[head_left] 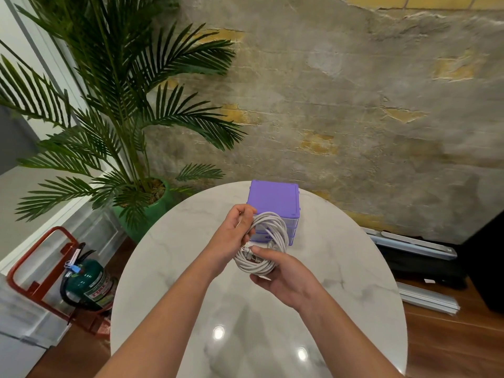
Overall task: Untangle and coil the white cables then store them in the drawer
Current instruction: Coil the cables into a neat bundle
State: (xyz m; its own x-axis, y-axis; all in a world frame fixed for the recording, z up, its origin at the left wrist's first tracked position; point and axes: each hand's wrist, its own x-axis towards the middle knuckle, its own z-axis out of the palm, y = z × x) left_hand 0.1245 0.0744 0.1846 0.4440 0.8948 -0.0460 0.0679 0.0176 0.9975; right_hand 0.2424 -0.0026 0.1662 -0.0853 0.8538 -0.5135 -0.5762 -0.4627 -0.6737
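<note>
A white cable [275, 230] wound into a round coil of several loops hangs in the air above the round marble table [174, 268]. My left hand [231, 230] grips the coil's upper left side. My right hand [283, 276] holds the coil's lower part from below, thumb pressed on a cable end with a connector. Just behind the coil stands a small purple drawer unit [272, 197] with clear drawer fronts; the coil hides most of the fronts, and the drawers look closed.
A potted palm in a green pot [152, 211] stands left of the table. On the floor at the left, a green fire extinguisher [90, 285] sits in a red stand. Metal rails [414, 244] and dark bags lie along the wall at right.
</note>
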